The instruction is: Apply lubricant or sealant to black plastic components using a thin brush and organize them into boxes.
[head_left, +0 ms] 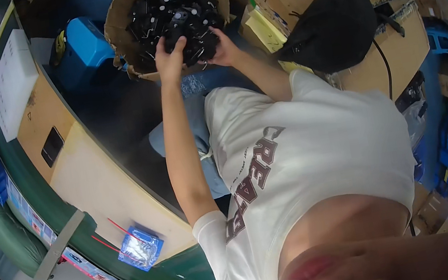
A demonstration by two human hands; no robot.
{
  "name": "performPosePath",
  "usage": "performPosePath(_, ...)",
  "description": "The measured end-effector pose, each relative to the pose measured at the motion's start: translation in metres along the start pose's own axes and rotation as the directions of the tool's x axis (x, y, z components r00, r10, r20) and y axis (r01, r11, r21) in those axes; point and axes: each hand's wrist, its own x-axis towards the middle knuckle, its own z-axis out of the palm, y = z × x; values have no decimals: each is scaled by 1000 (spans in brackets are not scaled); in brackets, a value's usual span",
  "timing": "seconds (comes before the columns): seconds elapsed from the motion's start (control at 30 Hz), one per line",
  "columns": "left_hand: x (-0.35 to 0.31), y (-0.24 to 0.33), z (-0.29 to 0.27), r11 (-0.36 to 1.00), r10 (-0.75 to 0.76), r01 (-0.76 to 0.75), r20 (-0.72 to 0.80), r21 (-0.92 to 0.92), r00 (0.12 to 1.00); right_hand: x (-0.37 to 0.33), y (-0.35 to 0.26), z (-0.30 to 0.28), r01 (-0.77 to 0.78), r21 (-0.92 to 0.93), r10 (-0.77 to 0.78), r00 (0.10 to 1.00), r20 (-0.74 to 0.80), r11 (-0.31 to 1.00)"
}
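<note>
A round-looking cardboard box [121, 8] at the top middle holds a heap of small black parts [170, 5] with white round spots and thin metal-looking bits; their exact kind cannot be made out. Both my hands are at the box's near side. My left hand [169, 62] curls its fingers and thumb against a clump of these parts. On the clump's other side, my right hand [225, 50] is closed round its edge, some fingers hidden among the parts. The clump sits between the two hands, over the near rim.
At left, a worktable [105, 179] bears a phone [52, 146], a white block [14, 84] and a blue-and-clear packet [140, 247]. A blue container [87, 43] stands left of the box. On the right, a black bag [336, 27] lies on a large carton [368, 75].
</note>
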Motion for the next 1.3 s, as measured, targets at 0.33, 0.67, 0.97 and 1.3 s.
performPosePath(0.33,-43,-17,3,953,-111,189,306,-239,946,31,-24,25,484,160,-408,842,-353,860)
performPosePath(0.67,-156,-28,-71,992,-30,46,133,-120,991,56,10,118,102,25,-102,865,491,994)
performPosePath(0.97,-419,27,-106,913,13,270,-683,305,730,-97,263,131,554,-793,958,258,-123,-252)
performPosePath(1.3,-533,22,121,478,-552,553,-723,-682,-415,-205,326,114,913,-402,605,-361,-710,73)
